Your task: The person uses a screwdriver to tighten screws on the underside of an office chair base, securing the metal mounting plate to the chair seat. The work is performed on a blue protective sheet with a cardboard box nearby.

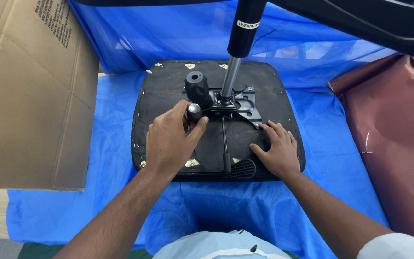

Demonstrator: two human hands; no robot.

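From up here I lose the top of the gas cylinder [245, 29], which runs out of frame, and the dark chair part [370, 19] crossing the upper right corner is cut off too. My left hand [171, 139] hides whatever sits beneath the small silver-topped tool [194, 111]; I see only its rounded metal end poking above my thumb and fingers, which are closed around it. My right hand [276, 148] lies flat and loose, fingers spread, pressing on the black seat underside [164, 91] near its right edge.

The seat lies upside down on blue plastic sheeting [106, 144], roughly in the middle of my view. It is dark, square with rounded corners, with small pale tags along its edges. A black metal mechanism plate [245, 103] is fixed at its centre, with a round black knob [196, 86] just left of the cylinder's shiny rod, and a lever with a ribbed paddle [243, 169] reaching toward me.

A brown cardboard box [29, 96] stands left, dark print on its flap. The cylinder bears a small white label. Maroon wrapping [398, 144] lies right.
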